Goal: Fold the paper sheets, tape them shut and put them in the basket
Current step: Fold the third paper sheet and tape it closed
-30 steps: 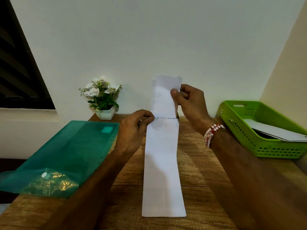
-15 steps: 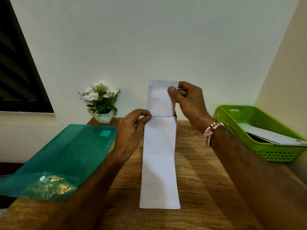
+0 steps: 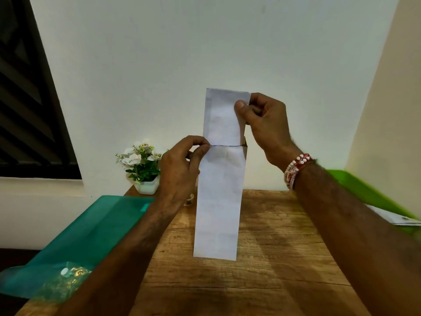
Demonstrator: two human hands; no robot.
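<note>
Head view puts both grips on the long folded paper strip (image 3: 219, 201). My left hand (image 3: 180, 169) pinches its left edge between thumb and forefinger, right at the dark crease line (image 3: 224, 145). My right hand (image 3: 264, 124) pinches the right edge of the flap above that crease, near the top corner, with the other fingers curled in behind.

What has changed is the height. A second ago the strip lay flat along the table (image 3: 273, 258) with only the far flap turned up. Now the whole strip is raised and hangs below my left pinch, the flap standing above it against the wall. I cannot tell whether its lower edge touches the wood or floats just over it.

I judge the cross fold is only marked, not closed. With the strip off the table, nothing backs the crease, so the flap has yet to come down over the hanging part. No tape is on it that I can see.

Outward to the right of my right hand, the green basket (image 3: 364, 192) shows as a blur with white sheets (image 3: 396, 218) in it. Left of my left hand sit a flower pot (image 3: 142, 165) and a green folder (image 3: 91, 229).
</note>
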